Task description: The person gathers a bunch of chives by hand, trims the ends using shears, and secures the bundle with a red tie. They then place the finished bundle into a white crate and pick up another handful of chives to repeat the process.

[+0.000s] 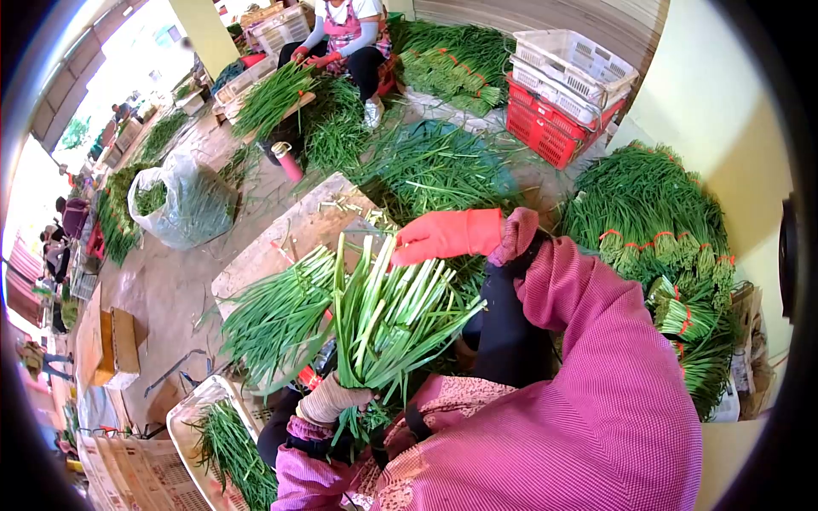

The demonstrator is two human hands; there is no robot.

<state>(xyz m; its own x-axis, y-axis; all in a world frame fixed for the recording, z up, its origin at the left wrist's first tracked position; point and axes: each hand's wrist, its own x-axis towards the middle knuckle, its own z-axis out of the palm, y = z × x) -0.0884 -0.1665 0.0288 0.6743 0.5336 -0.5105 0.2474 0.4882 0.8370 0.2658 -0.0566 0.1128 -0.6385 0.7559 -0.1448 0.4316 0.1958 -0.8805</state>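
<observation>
A bunch of green leafy stalks [375,307] fans upward over my lap, its pale ends at the top. Wrapped round its lower leaves is my left hand [335,400], in a whitish covering. My right hand [443,237], in an orange-red glove, lies at the pale stalk ends with its fingers pressed together. Beside the held bunch, more green stalks [285,311] rest on a wooden board [273,226], with short cut pieces near its top corner. Something red shows partly beneath the leaves.
A white basket [192,417] with greens stands at lower left. Tied bundles [656,213] lie at right, near stacked red and white crates [554,119]. A plastic bag [187,204], pink bottle [287,162] and cardboard box [119,349] stand left. A seated person [349,34] handles greens ahead.
</observation>
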